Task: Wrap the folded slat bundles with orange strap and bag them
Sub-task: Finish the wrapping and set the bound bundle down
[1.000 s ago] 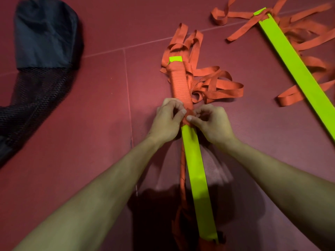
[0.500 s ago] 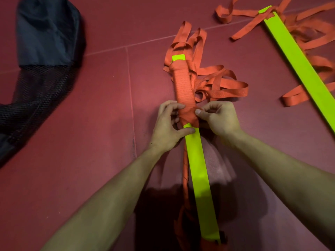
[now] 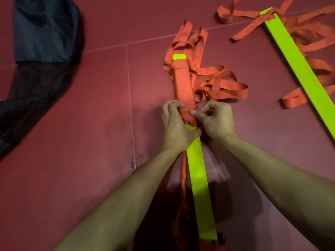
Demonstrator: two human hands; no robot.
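A neon-green slat bundle (image 3: pixel 198 180) lies lengthwise on the red floor, running away from me. Its far half is wound in orange strap (image 3: pixel 183 87), with a short green tip showing beyond the wrap. My left hand (image 3: pixel 176 127) grips the bundle at the near edge of the wrap, fingers curled over the strap. My right hand (image 3: pixel 215 118) pinches the strap on the right side, thumb pressed on the wound part. Loose orange strap loops (image 3: pixel 221 87) pile to the right of the bundle. More strap trails down along the bundle's left side.
A second green slat bundle (image 3: pixel 299 67) with loose orange strap (image 3: pixel 308 40) around it lies diagonally at the upper right. A black bag with a mesh part (image 3: pixel 34 69) lies at the left. Red floor mats with seams lie under everything.
The wrap has advanced toward me along the bundle. My left hand has slid down over the wrap's near edge, and my right hand has shifted up beside the wound part.
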